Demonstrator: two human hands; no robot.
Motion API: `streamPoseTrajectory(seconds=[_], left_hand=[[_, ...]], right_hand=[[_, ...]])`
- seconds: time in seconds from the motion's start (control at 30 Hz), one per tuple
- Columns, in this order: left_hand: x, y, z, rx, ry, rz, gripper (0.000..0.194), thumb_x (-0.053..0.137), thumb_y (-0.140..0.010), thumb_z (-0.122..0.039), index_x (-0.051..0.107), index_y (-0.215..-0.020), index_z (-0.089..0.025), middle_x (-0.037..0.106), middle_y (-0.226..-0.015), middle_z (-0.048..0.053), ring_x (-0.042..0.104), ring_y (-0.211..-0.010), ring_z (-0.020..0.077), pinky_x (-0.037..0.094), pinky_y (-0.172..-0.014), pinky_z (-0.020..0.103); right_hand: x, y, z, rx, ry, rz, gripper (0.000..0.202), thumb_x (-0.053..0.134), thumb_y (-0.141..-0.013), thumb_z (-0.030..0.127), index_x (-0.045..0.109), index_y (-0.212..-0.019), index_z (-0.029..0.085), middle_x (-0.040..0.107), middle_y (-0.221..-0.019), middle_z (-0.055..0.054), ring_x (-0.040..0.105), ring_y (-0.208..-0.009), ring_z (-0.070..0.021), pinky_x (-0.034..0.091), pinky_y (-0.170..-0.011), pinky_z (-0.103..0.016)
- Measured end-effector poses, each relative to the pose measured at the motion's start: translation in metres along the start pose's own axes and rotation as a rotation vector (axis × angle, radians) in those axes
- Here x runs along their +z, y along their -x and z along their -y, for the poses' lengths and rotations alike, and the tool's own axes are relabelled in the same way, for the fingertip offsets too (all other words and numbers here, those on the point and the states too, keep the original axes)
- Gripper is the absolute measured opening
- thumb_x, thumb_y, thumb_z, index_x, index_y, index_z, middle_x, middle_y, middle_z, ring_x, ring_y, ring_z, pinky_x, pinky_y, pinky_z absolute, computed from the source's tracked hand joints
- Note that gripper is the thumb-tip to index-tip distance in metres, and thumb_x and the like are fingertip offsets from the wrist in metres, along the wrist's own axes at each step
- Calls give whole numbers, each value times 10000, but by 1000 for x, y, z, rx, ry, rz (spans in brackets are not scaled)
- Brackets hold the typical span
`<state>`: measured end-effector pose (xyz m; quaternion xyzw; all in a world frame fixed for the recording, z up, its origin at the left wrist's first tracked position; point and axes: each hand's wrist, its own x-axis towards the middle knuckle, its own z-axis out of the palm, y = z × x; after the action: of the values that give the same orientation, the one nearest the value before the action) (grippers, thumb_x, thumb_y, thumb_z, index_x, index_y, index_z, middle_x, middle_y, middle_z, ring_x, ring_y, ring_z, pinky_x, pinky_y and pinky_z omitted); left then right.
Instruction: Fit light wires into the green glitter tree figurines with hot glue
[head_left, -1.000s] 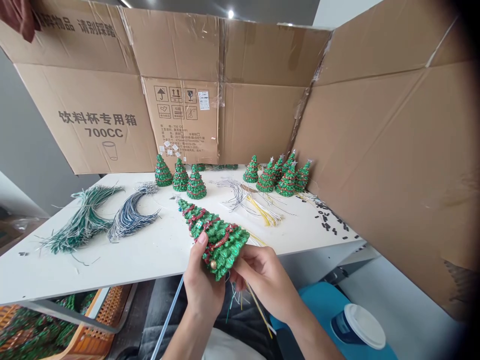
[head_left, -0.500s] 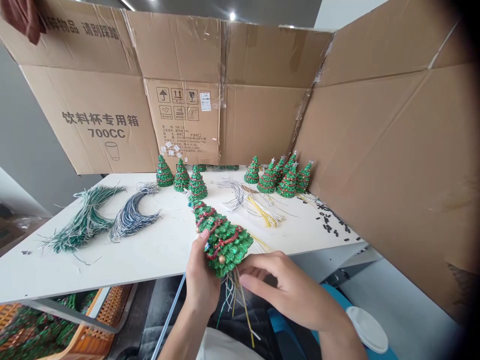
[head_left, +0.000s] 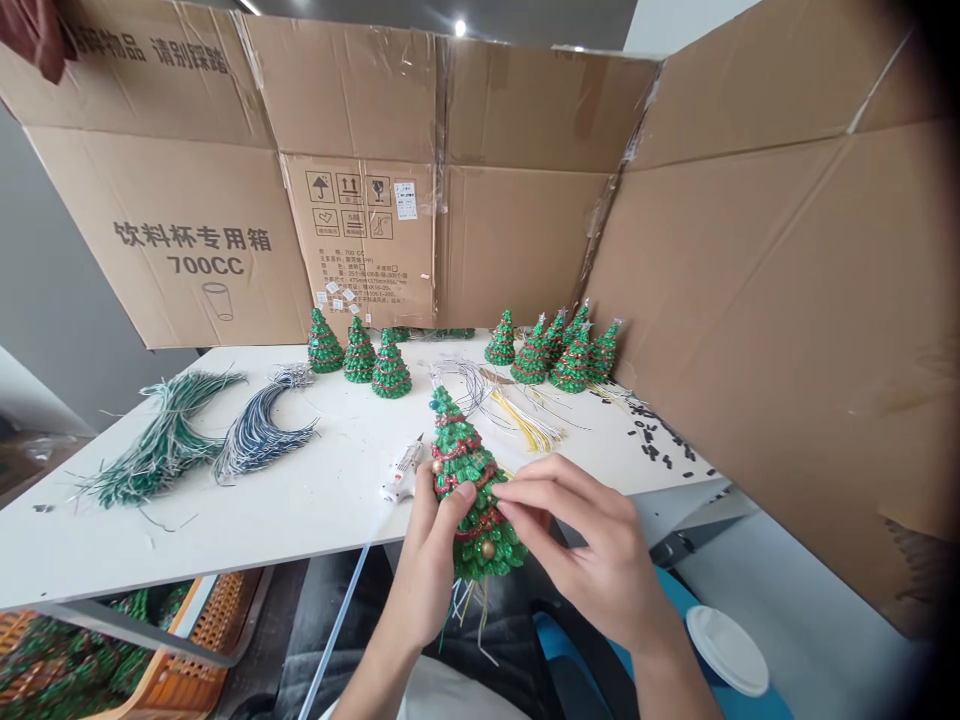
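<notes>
A green Christmas tree figurine [head_left: 466, 455] with red garlands and gold balls is held over the table's front edge. My left hand [head_left: 429, 565] is closed round its left side, the thumb across its front. Thumb and fingertips of my right hand [head_left: 585, 535] are pinched against the tree's right side; whatever lies between them is too small to make out. Below the tree's base hang white, yellow and green wires [head_left: 476, 605]. Left of the tree lies a white tool [head_left: 403, 472] with a dark tip, which looks like a glue gun.
Several more tree figurines [head_left: 391, 365] stand at the back. Bundles of green wires [head_left: 161, 440] and blue wires [head_left: 262, 430] lie left, yellow wires [head_left: 525, 420] centre right. Small black pieces [head_left: 660, 440] are scattered right. Cardboard [head_left: 517, 240] walls the table; an orange basket [head_left: 180, 665] sits below.
The tree has moved right and tipped more upright, uncovering the white tool. My right hand has gone from the wires under the base up to the tree's right side.
</notes>
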<state>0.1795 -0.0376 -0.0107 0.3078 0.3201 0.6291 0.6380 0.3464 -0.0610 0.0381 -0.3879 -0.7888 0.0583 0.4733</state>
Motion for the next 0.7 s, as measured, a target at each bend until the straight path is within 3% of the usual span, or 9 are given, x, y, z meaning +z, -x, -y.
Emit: streamPoseTrajectory(seconds=[0.17,0.43,0.6,0.7], left_hand=[[1,4,-16,32,-401,99,472,662,-1071,-535,617,-1449,-254,718,-1577,108,561,-1585,342,437,-1293,461],[-14,-2,-15,80,-568,171,350,606,-1122,-517,558,-1356,-262,726,-1371,63,639,-1319,287,432,-1163,409],[-18,-5,-13,141,-634,173,317,595,-1132,-515,548,-1332,-274,722,-1274,33,629,-1239,268,420,-1134,411],[-18,-7,-15,155,-717,156,304,595,-1124,-542,560,-1253,-269,742,-1132,22,649,-1097,271,454,-1030,418]], right_hand=[[0,4,-4,-179,214,-8,241,664,-1130,54,814,-1234,211,785,-1044,-53,758,-802,-152,587,-713,-289],[4,1,-1,-254,357,60,173,608,-1151,39,734,-1166,157,801,-1004,-54,800,-869,-204,571,-777,-350],[6,4,0,-280,409,118,169,565,-1172,44,699,-1178,146,749,-960,-50,744,-813,-207,535,-743,-369],[8,5,-1,-295,431,128,163,559,-1172,42,685,-1178,144,714,-942,-46,704,-790,-208,524,-737,-373]])
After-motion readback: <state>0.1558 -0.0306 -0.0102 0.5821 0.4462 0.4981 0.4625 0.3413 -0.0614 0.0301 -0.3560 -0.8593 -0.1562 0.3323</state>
